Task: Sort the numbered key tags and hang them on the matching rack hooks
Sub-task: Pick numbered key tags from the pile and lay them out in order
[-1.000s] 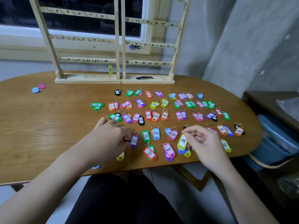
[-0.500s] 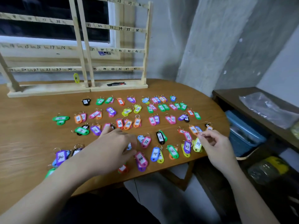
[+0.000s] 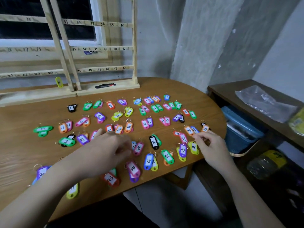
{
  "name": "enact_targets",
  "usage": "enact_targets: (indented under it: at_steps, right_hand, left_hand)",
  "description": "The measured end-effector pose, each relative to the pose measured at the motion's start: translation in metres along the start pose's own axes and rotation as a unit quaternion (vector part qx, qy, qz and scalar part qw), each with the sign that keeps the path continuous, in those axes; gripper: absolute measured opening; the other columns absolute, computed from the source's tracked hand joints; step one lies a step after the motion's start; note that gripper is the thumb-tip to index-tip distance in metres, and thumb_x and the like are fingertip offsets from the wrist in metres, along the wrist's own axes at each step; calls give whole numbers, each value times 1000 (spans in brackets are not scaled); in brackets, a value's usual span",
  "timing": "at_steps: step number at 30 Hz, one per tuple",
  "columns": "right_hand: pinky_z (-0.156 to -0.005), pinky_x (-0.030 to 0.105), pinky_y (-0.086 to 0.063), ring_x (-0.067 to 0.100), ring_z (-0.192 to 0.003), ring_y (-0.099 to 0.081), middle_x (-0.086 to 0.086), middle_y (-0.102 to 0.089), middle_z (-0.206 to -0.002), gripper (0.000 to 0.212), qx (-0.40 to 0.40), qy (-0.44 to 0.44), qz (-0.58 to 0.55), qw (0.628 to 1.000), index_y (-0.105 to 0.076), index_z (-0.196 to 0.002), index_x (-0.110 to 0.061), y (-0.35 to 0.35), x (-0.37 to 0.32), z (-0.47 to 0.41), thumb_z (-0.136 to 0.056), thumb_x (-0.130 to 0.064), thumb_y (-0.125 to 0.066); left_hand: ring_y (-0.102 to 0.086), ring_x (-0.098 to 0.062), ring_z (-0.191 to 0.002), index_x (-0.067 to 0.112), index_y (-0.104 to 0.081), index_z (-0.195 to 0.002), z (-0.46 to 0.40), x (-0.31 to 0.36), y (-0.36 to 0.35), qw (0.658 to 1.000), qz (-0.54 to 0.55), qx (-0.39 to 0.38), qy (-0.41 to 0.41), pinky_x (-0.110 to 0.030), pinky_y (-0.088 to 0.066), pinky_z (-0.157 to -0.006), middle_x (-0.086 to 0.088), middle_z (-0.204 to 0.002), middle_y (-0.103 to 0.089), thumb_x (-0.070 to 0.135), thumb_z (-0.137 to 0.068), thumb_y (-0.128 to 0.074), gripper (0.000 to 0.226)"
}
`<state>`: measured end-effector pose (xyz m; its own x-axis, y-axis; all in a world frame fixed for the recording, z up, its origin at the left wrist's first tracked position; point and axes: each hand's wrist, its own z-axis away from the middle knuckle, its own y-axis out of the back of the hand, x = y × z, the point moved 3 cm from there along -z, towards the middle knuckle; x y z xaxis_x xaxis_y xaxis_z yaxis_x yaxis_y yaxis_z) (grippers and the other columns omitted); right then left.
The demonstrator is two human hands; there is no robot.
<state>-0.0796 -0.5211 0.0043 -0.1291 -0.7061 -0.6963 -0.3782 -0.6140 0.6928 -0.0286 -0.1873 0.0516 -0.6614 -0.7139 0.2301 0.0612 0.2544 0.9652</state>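
Observation:
Several coloured numbered key tags lie in rows on the brown wooden table (image 3: 19, 145). At the back stands the wooden rack (image 3: 134, 46) with numbered rails. On it hang a yellow tag (image 3: 58, 82) below 24 and a purple tag (image 3: 87, 52) near 38. My left hand (image 3: 107, 150) reaches across the tags. Its curled fingertips are at a blue tag (image 3: 134, 144) beside pink tag 34 (image 3: 138, 148), and the contact is hidden. My right hand (image 3: 212, 148) has thumb and fingers pressed together just above yellow-green tag 48 (image 3: 194, 147), which lies flat.
A black marker (image 3: 105, 85) lies on the rack's base. The table's rounded edge runs close on the right and in front. Right of it are a dark shelf (image 3: 230, 84) with a plastic bag (image 3: 263, 102), a blue bin (image 3: 238, 129) below, and a concrete wall behind.
My view swung right. Tag 48, lifted in my right hand a second ago, now lies on the table. My left hand left purple tag 42 and moved right to the tags by 34.

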Motion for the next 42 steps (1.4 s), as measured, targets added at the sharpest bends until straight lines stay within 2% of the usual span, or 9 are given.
enact_targets:
  at_steps: [2, 7, 11, 18, 20, 23, 27, 36, 42]
  right_hand:
    - [-86, 36, -51, 15, -104, -58, -8, -62, -100, 22, 7, 17, 1, 1000, -74, -100, -21, 2, -8, -5, -101, -35, -57]
    - [-79, 17, -45, 1, -101, -60, -16, -66, -102, 17, -27, 75, -31, 996, -75, -101, -25, -9, -62, -21, -102, -28, -58]
    - [-72, 10, -40, -3, -82, -61, -15, -70, -88, 16, -37, 151, -84, 984, -77, -90, -19, -39, -125, -35, -98, -16, -64]
    - [-69, 8, -38, -9, -75, -58, -17, -70, -84, 17, -165, 219, -105, 956, -76, -85, -23, -143, -223, -38, -97, -16, -65]
    - [-71, 8, -37, -8, -80, -58, -17, -68, -84, 19, -203, 248, -92, 943, -73, -83, -28, -178, -251, -34, -97, -17, -65]
    - [-73, 10, -37, -1, -84, -56, -10, -62, -91, 19, -251, 290, -65, 921, -69, -82, -30, -229, -293, -27, -97, -19, -64]
    - [-82, 20, -35, 3, -90, -52, -10, -56, -96, 12, -297, 359, 4, 885, -71, -96, -27, -295, -352, -28, -99, -27, -60]
    - [-95, 31, -46, 15, -104, -56, -4, -60, -110, 20, -348, 379, 3, 857, -71, -114, -23, -438, -470, -42, -100, -29, -58]
    - [-85, 31, -43, 17, -94, -49, -5, -47, -91, 32, -306, 389, -38, 868, -69, -121, -21, -515, -509, -37, -98, -41, -60]
  left_hand:
    - [-48, 1, -95, 43, -55, -102, -2, -6, 2, 1000, -4, 4, 1, -27, -21, -85, 19, -94, -59, 48, -101, -49, 8]
    - [-44, 7, -94, 41, -57, -101, 9, -36, 11, 999, 7, 20, 27, -30, -27, -92, 21, -90, -57, 42, -101, -51, 6]
    - [-43, 11, -91, 40, -56, -99, 34, -70, 15, 998, 3, 23, 60, -33, -28, -95, 21, -93, -59, 41, -100, -53, 3]
    - [-51, 1, -90, 38, -61, -104, 98, -145, 38, 985, 13, 47, 166, -30, -34, -93, 21, -89, -61, 55, -93, -48, 24]
    - [-51, -2, -87, 36, -63, -102, 119, -173, 45, 977, 32, 75, 199, -33, -40, -91, 19, -89, -61, 42, -95, -56, 12]
    - [-59, -12, -84, 28, -67, -98, 150, -219, 59, 952, 56, 154, 257, -30, -47, -80, 11, -91, -62, 25, -94, -67, 5]
    - [-61, -12, -81, 27, -65, -98, 178, -283, 74, 899, 103, 211, 371, -34, -50, -75, 12, -87, -62, 27, -92, -68, 7]
    - [-59, -23, -83, 18, -69, -102, 205, -419, 86, 746, 114, 411, 512, -28, -36, -73, -3, -87, -66, 6, -91, -57, 20]
    - [-61, -24, -88, 23, -68, -104, 205, -438, 78, 761, 91, 398, 505, -37, -44, -86, 7, -84, -64, 10, -91, -61, 19]
